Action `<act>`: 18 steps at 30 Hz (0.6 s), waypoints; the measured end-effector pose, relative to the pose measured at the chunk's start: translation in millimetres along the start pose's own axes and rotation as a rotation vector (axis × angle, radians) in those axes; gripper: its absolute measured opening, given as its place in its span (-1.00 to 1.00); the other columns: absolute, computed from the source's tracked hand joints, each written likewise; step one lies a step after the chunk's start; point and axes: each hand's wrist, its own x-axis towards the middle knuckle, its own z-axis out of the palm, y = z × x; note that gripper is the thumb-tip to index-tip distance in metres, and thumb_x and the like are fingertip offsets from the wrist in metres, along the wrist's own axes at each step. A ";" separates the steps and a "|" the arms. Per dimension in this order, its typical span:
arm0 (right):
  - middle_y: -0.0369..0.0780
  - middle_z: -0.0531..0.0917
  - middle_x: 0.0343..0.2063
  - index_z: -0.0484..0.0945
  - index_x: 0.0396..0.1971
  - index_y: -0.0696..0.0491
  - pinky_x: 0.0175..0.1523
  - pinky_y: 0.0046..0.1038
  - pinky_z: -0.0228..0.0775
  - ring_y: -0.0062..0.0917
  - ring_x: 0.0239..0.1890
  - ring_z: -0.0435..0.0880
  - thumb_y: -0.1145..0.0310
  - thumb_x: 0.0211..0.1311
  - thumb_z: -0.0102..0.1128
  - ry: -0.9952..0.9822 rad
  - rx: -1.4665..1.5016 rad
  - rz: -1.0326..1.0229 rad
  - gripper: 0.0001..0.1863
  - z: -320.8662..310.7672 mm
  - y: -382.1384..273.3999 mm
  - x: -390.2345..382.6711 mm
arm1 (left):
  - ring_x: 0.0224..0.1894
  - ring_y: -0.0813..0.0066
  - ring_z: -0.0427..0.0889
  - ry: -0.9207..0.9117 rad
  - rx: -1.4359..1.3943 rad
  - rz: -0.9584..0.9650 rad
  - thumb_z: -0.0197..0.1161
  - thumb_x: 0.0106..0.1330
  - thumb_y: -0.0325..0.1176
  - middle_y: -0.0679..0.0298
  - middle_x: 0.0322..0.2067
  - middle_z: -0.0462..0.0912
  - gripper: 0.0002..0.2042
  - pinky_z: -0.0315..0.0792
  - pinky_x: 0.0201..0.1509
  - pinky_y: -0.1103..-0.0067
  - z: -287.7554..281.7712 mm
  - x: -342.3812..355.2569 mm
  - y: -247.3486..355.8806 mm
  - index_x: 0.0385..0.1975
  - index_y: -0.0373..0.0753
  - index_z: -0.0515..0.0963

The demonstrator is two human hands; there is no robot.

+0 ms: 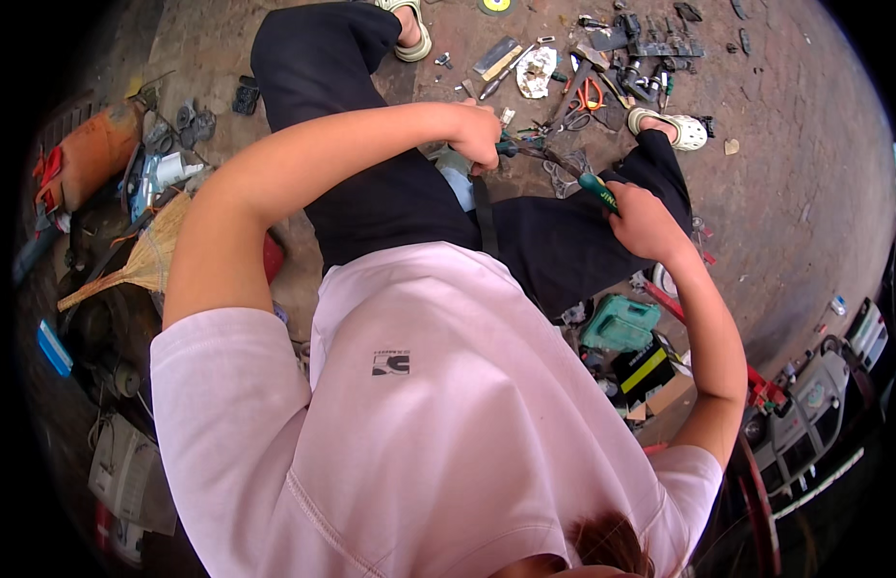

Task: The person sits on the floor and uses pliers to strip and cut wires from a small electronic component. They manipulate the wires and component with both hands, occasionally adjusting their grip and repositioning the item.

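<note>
Right grip (645, 220) closed on green-handled tool (598, 191), long axis pointing up-left; left grip (477, 135): can't tell

Your left hand (479, 135) curled, left elbow (220, 204) out left of grip; right hand (645, 222) clenched, right elbow (724, 397) behind grip.

Repair workshop, seemingly: orange-handled pliers (584, 95), dark parts (666, 49), green case (619, 325) on grimy floor (795, 212); vehicle (816, 412) nearby.

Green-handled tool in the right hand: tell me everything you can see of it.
The green-handled tool has a green grip, plastic or rubber by its look, with pale lettering, partly wrapped by the right hand. A slim, dark, metal-looking shaft slants up and left toward the left hand; its tip cannot be made out.
</note>
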 end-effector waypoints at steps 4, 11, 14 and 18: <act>0.10 0.58 -0.33 0.47 -0.27 0.20 -0.10 -0.14 0.44 -0.02 -0.25 0.59 0.49 0.07 0.05 0.028 -0.123 0.012 -0.80 0.6 -7.3 2.2 | -0.05 -0.05 0.46 0.148 -0.002 -0.042 0.31 -0.05 -0.09 0.00 -0.14 0.52 -0.69 0.41 -0.04 0.23 6.1 3.1 3.6 -0.50 -0.24 0.68; 0.10 0.59 -0.32 0.46 -0.28 0.23 -0.17 -0.22 0.53 -0.07 -0.31 0.65 0.52 0.05 0.02 0.021 -0.278 0.062 -0.79 7.8 -9.5 14.6 | -0.23 -0.02 0.62 0.470 0.017 0.024 0.32 0.01 -0.19 -0.03 -0.37 0.64 -0.65 0.51 -0.19 0.24 21.9 11.4 8.4 -0.37 -0.38 0.52; 0.10 0.59 -0.30 0.46 -0.27 0.23 -0.18 -0.23 0.54 -0.08 -0.31 0.66 0.51 0.04 0.04 0.020 -0.307 0.084 -0.78 7.1 -9.1 19.9 | -0.26 0.06 0.67 0.585 -0.011 -0.006 0.23 -0.02 -0.42 -0.05 -0.35 0.65 -0.63 0.54 -0.23 0.26 27.3 13.2 8.9 -0.20 -0.45 0.39; 0.10 0.59 -0.28 0.46 -0.24 0.23 -0.17 -0.24 0.54 -0.10 -0.27 0.66 0.50 0.05 0.07 0.003 -0.344 0.089 -0.76 13.6 -2.2 35.9 | -0.22 0.11 0.67 0.469 0.006 -0.103 0.25 -0.02 -0.43 -0.05 -0.33 0.65 -0.60 0.54 -0.22 0.29 25.5 26.8 14.5 -0.17 -0.45 0.36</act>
